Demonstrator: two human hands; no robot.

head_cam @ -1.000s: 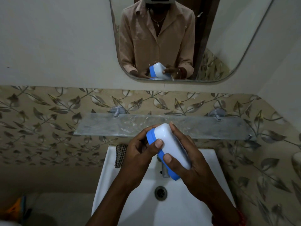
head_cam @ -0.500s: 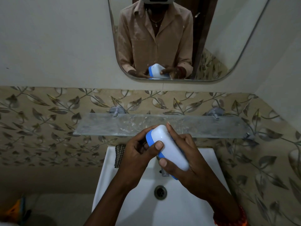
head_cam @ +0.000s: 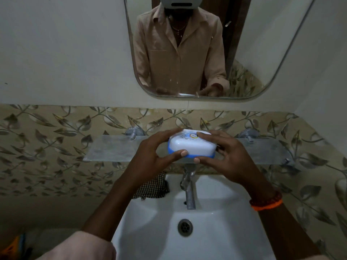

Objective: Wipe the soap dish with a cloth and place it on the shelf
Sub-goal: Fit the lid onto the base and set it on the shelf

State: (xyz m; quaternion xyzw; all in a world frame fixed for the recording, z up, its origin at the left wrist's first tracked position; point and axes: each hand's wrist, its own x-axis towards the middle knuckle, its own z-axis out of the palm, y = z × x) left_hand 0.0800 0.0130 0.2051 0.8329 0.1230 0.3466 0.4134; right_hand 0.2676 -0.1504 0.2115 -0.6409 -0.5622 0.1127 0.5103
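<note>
The soap dish (head_cam: 191,145), white lid on a blue base, lies level over the middle of the glass shelf (head_cam: 110,149). My left hand (head_cam: 150,158) grips its left end and my right hand (head_cam: 229,156) grips its right end. I cannot tell whether the dish rests on the glass or hovers just above it. A checked cloth (head_cam: 153,186) lies bunched on the back left corner of the white sink (head_cam: 225,231), partly hidden by my left forearm.
A metal tap (head_cam: 189,188) sticks out below the shelf over the sink's drain (head_cam: 185,227). Two metal brackets (head_cam: 133,133) hold the shelf to the leaf-patterned tiles. A mirror (head_cam: 244,53) hangs above. An orange object (head_cam: 13,246) sits low at the left.
Both hands have carried the soap dish up and away from above the sink to the shelf and turned it from tilted to level. The cloth has stayed on the sink.
</note>
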